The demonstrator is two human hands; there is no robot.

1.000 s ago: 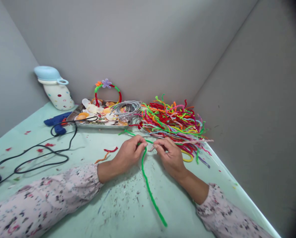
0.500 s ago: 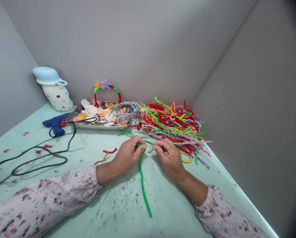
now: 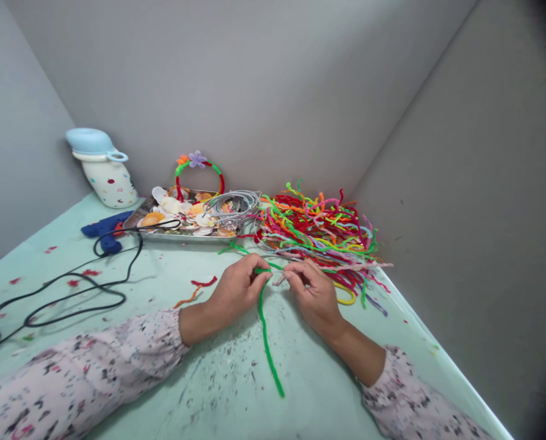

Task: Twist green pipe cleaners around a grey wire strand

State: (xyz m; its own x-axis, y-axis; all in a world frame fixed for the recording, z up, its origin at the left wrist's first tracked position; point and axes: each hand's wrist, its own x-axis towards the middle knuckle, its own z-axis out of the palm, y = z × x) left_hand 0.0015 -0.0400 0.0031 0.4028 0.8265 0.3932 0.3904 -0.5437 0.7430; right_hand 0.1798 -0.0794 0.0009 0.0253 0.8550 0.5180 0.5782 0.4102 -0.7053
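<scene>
One green pipe cleaner (image 3: pixel 267 348), free end trailing toward the near edge of the desk (image 3: pixel 328 391), swung leftward within the last second: suggestive of winding, judged unfinished. Left hand (image 3: pixel 239 284): pinching that stem, thumb to finger. Right hand (image 3: pixel 312 296): fingertips pressed together, contents too small to tell. Far right corner: pipe-cleaner pile (image 3: pixel 319 229). Along far edge: blue glue gun (image 3: pixel 101 228), shell tray (image 3: pixel 190 236), flowered hoop (image 3: pixel 216 168). Far left corner: patterned bottle (image 3: pixel 110 177). No legible brand, label or writing.
</scene>
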